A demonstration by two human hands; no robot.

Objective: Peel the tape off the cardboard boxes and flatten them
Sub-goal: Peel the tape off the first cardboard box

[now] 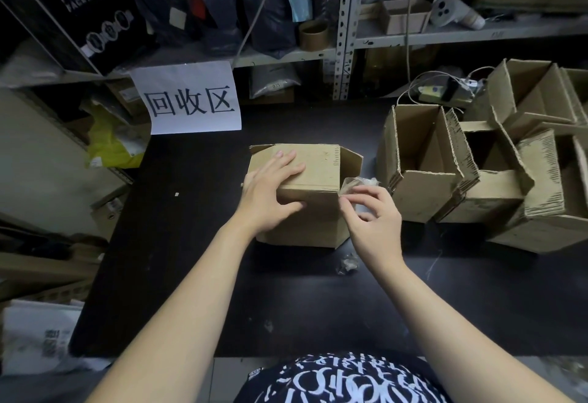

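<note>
A small brown cardboard box stands in the middle of the black table, its end flaps slightly ajar. My left hand lies on the box's top left, fingers spread over the top and thumb against the front face. At the box's right front corner my right hand pinches a strip of clear tape that has lifted off the cardboard and crumples toward the right.
Several open cardboard boxes crowd the table's right side. A crumpled wad of tape lies in front of the box. A paper sign hangs from the metal shelving behind. Bags and cardboard pile up at the left.
</note>
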